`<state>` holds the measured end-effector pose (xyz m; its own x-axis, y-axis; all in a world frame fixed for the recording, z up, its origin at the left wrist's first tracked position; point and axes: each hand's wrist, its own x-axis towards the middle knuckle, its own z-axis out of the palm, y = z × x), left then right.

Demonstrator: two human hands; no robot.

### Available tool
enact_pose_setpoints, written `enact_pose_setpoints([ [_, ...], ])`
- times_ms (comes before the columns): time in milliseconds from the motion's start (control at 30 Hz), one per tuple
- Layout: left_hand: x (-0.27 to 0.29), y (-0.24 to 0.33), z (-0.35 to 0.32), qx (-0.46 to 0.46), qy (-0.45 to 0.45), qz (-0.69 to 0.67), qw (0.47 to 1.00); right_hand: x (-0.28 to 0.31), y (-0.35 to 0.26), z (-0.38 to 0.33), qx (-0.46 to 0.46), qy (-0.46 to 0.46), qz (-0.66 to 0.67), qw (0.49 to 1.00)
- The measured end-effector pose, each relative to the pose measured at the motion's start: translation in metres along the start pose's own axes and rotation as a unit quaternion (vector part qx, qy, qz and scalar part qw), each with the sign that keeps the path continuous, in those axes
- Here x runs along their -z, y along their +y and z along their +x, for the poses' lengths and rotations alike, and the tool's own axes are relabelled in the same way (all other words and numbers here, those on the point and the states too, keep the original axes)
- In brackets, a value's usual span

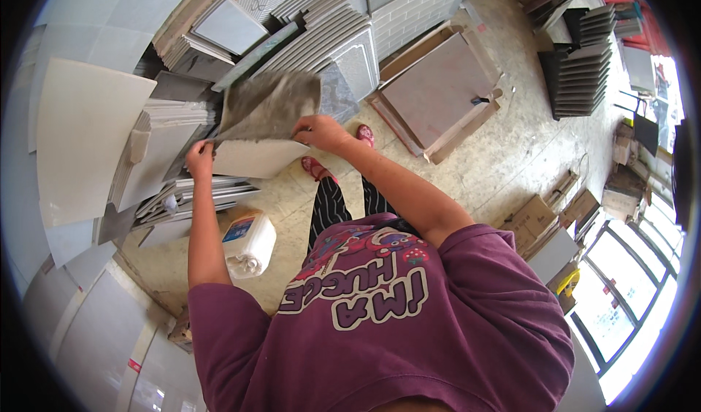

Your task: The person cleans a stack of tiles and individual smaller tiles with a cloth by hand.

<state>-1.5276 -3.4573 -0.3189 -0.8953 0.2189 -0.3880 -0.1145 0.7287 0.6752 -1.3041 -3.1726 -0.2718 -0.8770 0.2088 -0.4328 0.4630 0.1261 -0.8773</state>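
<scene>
A brown-grey mottled sheet (pixel 272 102) stretches between my hands, its far edge smeared by motion; whether it is cloth or something stiffer I cannot tell. My left hand (pixel 199 159) is closed at the sheet's near left corner, fingertips pinched together. At the near right corner, my right hand (pixel 321 132) is also closed, with thumb and fingers bent round the edge. Just below the sheet's near edge shows a pale cream tile (pixel 257 159), close to both hands. Whether my fingers touch that tile too is hidden.
Stacked tiles (pixel 164 145) lean at the left, beside a large cream panel (pixel 87 142). A white plastic jug (pixel 250 243) stands on the floor near my left forearm. Ahead right lies a flat grey slab (pixel 442 94) on cardboard. Dark tiles (pixel 584 65) stand in a rack; cartons (pixel 531 221) sit right.
</scene>
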Motion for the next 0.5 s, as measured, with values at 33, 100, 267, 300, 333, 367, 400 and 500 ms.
enact_pose_setpoints([
  [33, 0.011, 0.007, -0.007, -0.005, 0.027, 0.002, 1.000, -0.004, -0.010, -0.002, -0.001, -0.027, 0.003, 1.000],
  [100, 0.037, 0.030, -0.013, -0.034, 0.057, 0.050, 0.997, -0.010, -0.027, -0.001, -0.016, -0.094, 0.095, 0.991],
  [267, 0.056, 0.088, 0.011, -0.104, 0.093, 0.018, 0.990, -0.016, -0.054, 0.006, -0.002, -0.144, 0.236, 0.961],
  [300, 0.047, 0.112, 0.015, -0.110, 0.082, 0.004, 0.991, -0.011, -0.054, 0.010, 0.004, -0.132, 0.243, 0.961],
  [333, 0.044, 0.109, 0.026, -0.112, 0.070, -0.005, 0.991, -0.010, -0.048, 0.013, 0.007, -0.114, 0.252, 0.961],
  [367, 0.037, 0.105, 0.038, -0.116, 0.057, -0.013, 0.992, -0.007, -0.040, 0.017, -0.005, -0.084, 0.261, 0.962],
  [400, 0.023, 0.104, 0.050, -0.129, 0.049, -0.011, 0.990, -0.003, -0.029, 0.021, -0.019, -0.052, 0.270, 0.961],
  [500, -0.036, 0.130, 0.069, -0.164, 0.002, -0.028, 0.986, 0.031, -0.002, 0.026, -0.056, 0.065, 0.272, 0.958],
])
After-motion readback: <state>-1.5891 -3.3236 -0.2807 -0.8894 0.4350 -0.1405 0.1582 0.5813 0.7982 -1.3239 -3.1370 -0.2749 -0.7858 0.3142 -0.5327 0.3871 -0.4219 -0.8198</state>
